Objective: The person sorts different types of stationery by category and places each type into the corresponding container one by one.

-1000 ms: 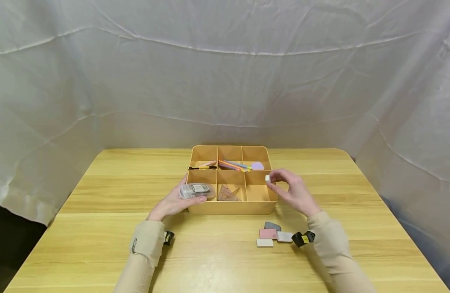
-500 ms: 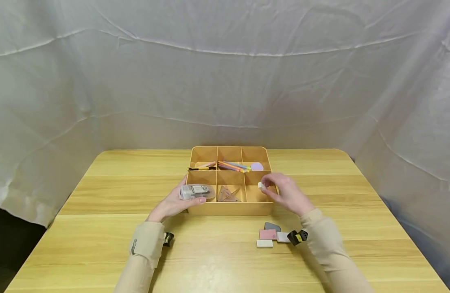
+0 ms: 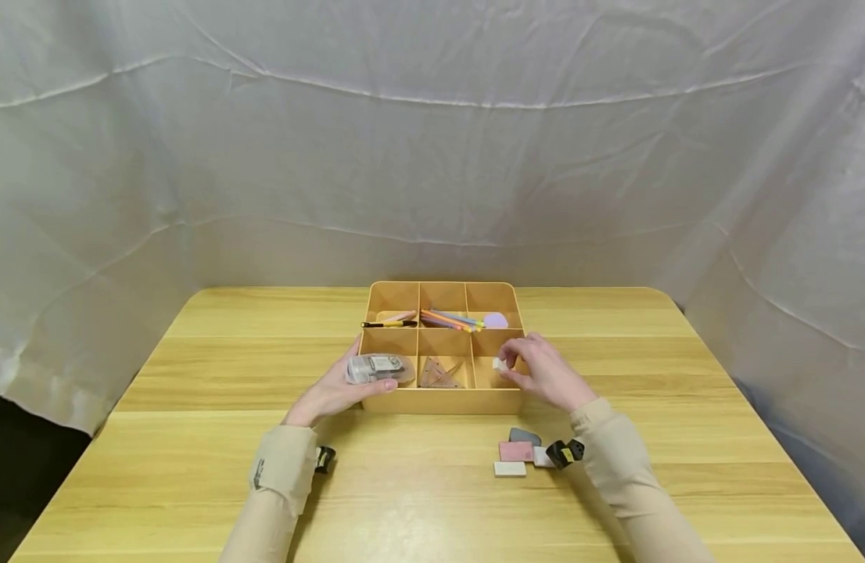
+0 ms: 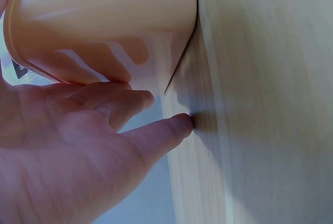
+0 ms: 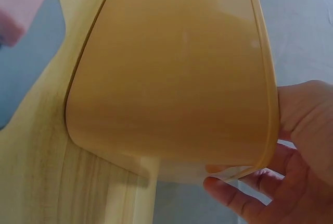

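Observation:
My right hand (image 3: 545, 371) pinches a small white eraser (image 3: 499, 364) inside the front right compartment of the orange divided storage box (image 3: 443, 401). In the right wrist view that hand's fingers lie past the box rim, and the eraser is hidden behind the wall. At the box's left front corner my left hand (image 3: 337, 389) holds the box, thumb along the rim and fingers against the outer side. A clear plastic-cased item (image 3: 380, 368) lies by the thumb in the front left compartment. Clear set squares (image 3: 438, 373) occupy the front middle one.
On the table before the box lie a grey eraser (image 3: 524, 436), a pink eraser (image 3: 515, 451) and white erasers (image 3: 509, 469), one partly behind the right wrist camera (image 3: 565, 453). Back compartments hold colored pens (image 3: 450, 319), a black-and-yellow pen (image 3: 390, 323) and a round lilac item (image 3: 495, 320).
My right hand has moved left and down with the white eraser, from above the box's right rim into the front right compartment. The left hand stays on the box.

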`<control>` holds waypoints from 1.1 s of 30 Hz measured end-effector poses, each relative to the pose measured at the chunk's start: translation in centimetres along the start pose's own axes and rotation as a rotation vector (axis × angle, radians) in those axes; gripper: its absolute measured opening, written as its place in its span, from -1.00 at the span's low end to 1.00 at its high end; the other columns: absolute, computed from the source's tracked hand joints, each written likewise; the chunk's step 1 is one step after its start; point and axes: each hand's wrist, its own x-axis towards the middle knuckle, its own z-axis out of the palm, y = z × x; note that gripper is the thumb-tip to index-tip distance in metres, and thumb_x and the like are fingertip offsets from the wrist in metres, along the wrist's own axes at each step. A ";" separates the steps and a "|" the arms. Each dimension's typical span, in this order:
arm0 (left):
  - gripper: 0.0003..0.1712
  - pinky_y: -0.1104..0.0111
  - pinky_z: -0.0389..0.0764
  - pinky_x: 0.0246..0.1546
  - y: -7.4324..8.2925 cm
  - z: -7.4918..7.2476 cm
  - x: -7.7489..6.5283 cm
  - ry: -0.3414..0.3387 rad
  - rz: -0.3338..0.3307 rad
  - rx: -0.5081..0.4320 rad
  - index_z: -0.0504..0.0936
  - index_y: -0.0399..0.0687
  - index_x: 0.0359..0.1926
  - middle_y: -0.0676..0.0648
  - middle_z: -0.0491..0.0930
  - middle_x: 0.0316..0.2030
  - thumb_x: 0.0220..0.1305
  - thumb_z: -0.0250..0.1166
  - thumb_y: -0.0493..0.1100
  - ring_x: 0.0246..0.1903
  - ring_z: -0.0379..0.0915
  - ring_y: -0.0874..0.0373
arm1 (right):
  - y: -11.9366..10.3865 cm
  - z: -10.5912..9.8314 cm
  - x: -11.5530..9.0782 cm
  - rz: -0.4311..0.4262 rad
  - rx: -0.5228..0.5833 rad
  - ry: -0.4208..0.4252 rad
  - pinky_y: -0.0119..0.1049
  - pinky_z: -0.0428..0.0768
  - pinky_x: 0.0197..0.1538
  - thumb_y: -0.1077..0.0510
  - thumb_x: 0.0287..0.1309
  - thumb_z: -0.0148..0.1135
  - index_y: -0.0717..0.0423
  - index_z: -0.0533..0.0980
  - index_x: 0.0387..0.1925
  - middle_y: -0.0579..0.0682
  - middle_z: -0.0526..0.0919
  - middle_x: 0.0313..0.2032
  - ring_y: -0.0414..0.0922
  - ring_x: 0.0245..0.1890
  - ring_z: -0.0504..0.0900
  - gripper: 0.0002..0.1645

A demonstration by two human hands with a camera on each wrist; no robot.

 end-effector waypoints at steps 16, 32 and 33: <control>0.27 -0.16 0.20 0.49 0.0 0.1 0.0 -0.009 -0.008 -0.003 -0.31 0.00 0.63 -0.33 0.46 0.33 0.23 0.45 -0.04 0.34 0.40 -0.24 | 0.5 0.5 -1.7 -0.110 0.096 0.352 -0.15 0.64 -0.05 0.38 0.05 0.45 0.28 0.64 -0.16 0.08 0.73 -0.20 0.02 -0.14 0.63 -0.73; 0.26 -0.18 0.17 0.49 -0.1 -0.5 -0.3 -0.006 -0.007 0.015 -0.32 0.02 0.63 -0.34 0.43 0.35 0.25 0.43 -0.03 0.36 0.36 -0.26 | 1.5 -3.3 -4.3 0.126 0.269 0.095 -0.43 0.45 -0.54 0.15 0.32 0.29 0.04 0.62 -0.48 -0.06 0.57 -0.62 -0.37 -0.62 0.41 -0.78; 0.25 -0.18 0.17 0.49 -0.1 -0.6 -0.3 -0.005 -0.012 0.014 -0.32 0.04 0.63 -0.34 0.43 0.35 0.25 0.43 -0.03 0.36 0.36 -0.25 | 1.5 -3.5 -4.4 0.139 0.273 0.030 -0.44 0.45 -0.53 0.11 0.33 0.29 0.03 0.62 -0.49 -0.06 0.57 -0.63 -0.36 -0.62 0.42 -0.76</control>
